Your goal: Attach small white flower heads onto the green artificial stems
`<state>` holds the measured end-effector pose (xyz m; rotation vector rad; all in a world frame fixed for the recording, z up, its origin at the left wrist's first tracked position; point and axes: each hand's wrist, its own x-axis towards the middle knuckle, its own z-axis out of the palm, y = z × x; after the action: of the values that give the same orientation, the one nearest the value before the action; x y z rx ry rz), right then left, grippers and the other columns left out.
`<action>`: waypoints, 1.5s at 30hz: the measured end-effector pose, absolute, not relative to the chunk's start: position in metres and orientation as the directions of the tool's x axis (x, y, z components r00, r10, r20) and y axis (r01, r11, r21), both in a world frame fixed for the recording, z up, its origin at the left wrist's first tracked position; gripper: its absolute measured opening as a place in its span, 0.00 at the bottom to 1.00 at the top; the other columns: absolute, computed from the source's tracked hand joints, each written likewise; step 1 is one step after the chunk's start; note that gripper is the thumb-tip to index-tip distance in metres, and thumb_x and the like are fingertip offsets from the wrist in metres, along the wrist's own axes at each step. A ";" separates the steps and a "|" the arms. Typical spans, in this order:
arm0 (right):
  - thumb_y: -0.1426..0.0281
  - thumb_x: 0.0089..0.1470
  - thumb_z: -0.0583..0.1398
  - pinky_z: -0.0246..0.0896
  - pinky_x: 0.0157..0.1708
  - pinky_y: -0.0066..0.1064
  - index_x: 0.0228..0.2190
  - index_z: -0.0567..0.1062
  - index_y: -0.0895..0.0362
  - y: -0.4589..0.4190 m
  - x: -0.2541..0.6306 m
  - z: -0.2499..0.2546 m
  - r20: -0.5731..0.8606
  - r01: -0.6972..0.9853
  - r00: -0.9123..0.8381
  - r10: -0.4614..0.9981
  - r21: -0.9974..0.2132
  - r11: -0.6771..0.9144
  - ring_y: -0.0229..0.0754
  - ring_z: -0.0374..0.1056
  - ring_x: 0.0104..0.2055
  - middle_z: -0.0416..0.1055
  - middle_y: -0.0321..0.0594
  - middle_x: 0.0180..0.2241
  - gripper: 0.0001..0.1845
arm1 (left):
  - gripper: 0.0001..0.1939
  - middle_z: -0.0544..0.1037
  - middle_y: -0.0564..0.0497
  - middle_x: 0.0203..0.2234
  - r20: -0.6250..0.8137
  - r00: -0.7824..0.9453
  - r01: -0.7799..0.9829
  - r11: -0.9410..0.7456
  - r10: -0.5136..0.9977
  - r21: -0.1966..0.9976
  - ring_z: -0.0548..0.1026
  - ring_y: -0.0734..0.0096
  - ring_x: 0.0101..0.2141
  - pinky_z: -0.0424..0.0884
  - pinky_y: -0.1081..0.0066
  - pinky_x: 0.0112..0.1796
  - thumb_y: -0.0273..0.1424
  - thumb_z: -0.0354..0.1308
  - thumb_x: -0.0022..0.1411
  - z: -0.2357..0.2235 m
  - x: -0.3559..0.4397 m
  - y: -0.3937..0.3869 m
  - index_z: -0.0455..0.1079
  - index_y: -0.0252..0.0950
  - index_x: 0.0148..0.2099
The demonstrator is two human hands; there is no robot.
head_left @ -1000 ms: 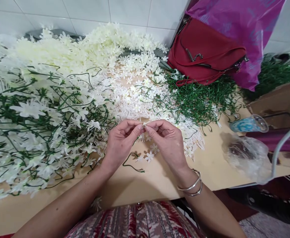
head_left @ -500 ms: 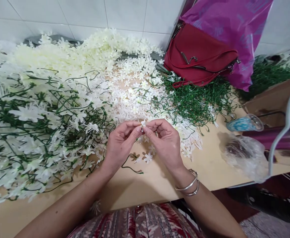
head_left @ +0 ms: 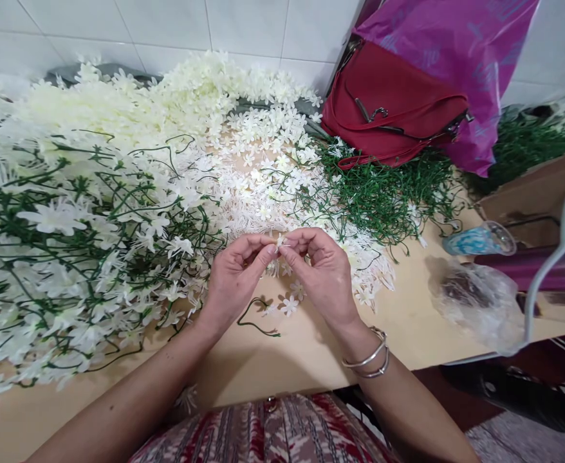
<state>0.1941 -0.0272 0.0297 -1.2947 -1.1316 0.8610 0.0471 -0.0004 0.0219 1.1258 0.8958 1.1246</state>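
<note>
Between the fingertips of both hands is a small white artificial flower [head_left: 281, 240], partly covered by the fingers. My left hand [head_left: 240, 269] pinches it from the left, thumb against forefinger. From the right, my right hand [head_left: 318, 270] pinches it the same way, and the two thumb tips nearly meet. Below them on the table lie a loose white blossom [head_left: 289, 306] and a curved green stem [head_left: 256, 326]. Just beyond the fingers spreads a heap of loose white blossoms and pale stamens [head_left: 263, 193].
Assembled white flowers on green stems [head_left: 94, 257] pile up at left. Cream blossoms [head_left: 166, 103] lie along the tiled wall. Green stems [head_left: 389, 193] sit under a red handbag [head_left: 389, 106] beside a purple bag [head_left: 475, 58]. A plastic cup [head_left: 480, 240] and clear bag [head_left: 480, 299] stand right.
The small flower has turned slightly between the fingertips and shows less of its face. Both hands stay in nearly the same place, still pinching.
</note>
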 end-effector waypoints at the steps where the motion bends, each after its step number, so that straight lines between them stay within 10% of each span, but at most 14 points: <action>1: 0.72 0.54 0.68 0.67 0.40 0.35 0.37 0.77 0.52 -0.026 0.194 0.030 0.127 0.088 0.259 0.958 -0.990 0.108 0.39 0.70 0.35 0.75 0.34 0.32 0.08 | 0.10 0.85 0.50 0.35 -0.003 0.224 -0.218 0.053 0.975 0.975 0.82 0.69 0.38 0.78 0.71 0.45 0.35 0.69 0.63 0.022 0.047 -0.001 0.78 0.36 0.44; 17: 0.74 0.59 0.65 0.66 0.41 0.35 0.47 0.76 0.51 -0.027 0.196 0.020 0.210 0.151 0.221 0.952 -0.972 0.179 0.39 0.67 0.36 0.71 0.33 0.34 0.15 | 0.09 0.86 0.46 0.43 0.142 0.301 -0.084 -0.122 0.943 0.989 0.84 0.64 0.45 0.79 0.67 0.49 0.35 0.64 0.70 0.009 0.041 -0.008 0.77 0.37 0.48; 21: 0.71 0.58 0.68 0.66 0.46 0.37 0.36 0.82 0.51 -0.023 0.201 0.024 0.272 0.272 0.191 0.943 -0.938 0.216 0.43 0.68 0.42 0.70 0.38 0.38 0.04 | 0.10 0.85 0.45 0.46 0.150 0.316 -0.134 -0.113 0.937 0.985 0.83 0.64 0.47 0.78 0.65 0.52 0.35 0.63 0.71 0.011 0.041 -0.009 0.74 0.37 0.51; 25: 0.70 0.60 0.67 0.65 0.54 0.41 0.34 0.81 0.51 -0.022 0.205 0.027 0.311 0.178 0.212 0.926 -0.945 0.276 0.46 0.71 0.51 0.74 0.41 0.44 0.02 | 0.08 0.85 0.46 0.45 0.163 0.244 -0.232 -0.106 0.956 0.967 0.83 0.66 0.47 0.77 0.65 0.53 0.34 0.62 0.72 0.019 0.041 -0.007 0.72 0.38 0.50; 33: 0.59 0.58 0.69 0.68 0.43 0.35 0.34 0.79 0.51 -0.020 0.221 0.024 0.090 -0.009 0.242 0.966 -0.995 0.095 0.41 0.71 0.37 0.76 0.37 0.34 0.10 | 0.03 0.84 0.51 0.36 0.041 0.239 -0.554 0.101 0.970 0.826 0.83 0.74 0.38 0.78 0.74 0.46 0.31 0.61 0.70 0.032 0.030 0.003 0.75 0.38 0.43; 39: 0.63 0.56 0.70 0.67 0.53 0.39 0.31 0.80 0.51 -0.023 0.207 0.031 0.042 -0.109 -0.044 0.998 -0.993 0.037 0.44 0.74 0.52 0.77 0.41 0.53 0.07 | 0.04 0.82 0.52 0.34 0.051 0.271 -0.595 0.125 0.961 0.794 0.80 0.75 0.35 0.76 0.76 0.42 0.30 0.60 0.70 0.035 0.030 0.000 0.76 0.38 0.42; 45: 0.65 0.57 0.70 0.71 0.45 0.39 0.32 0.80 0.52 -0.026 0.200 0.027 0.009 -0.164 -0.013 1.000 -0.986 0.006 0.42 0.76 0.39 0.80 0.37 0.35 0.06 | 0.07 0.81 0.48 0.39 0.153 0.289 -0.384 -0.032 0.945 0.923 0.79 0.69 0.39 0.76 0.70 0.45 0.35 0.59 0.72 0.028 0.028 0.002 0.75 0.39 0.45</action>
<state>0.2000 -0.0262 0.0271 -1.0753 -1.1003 1.2867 0.0283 0.0017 0.0280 1.1249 0.6517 1.1967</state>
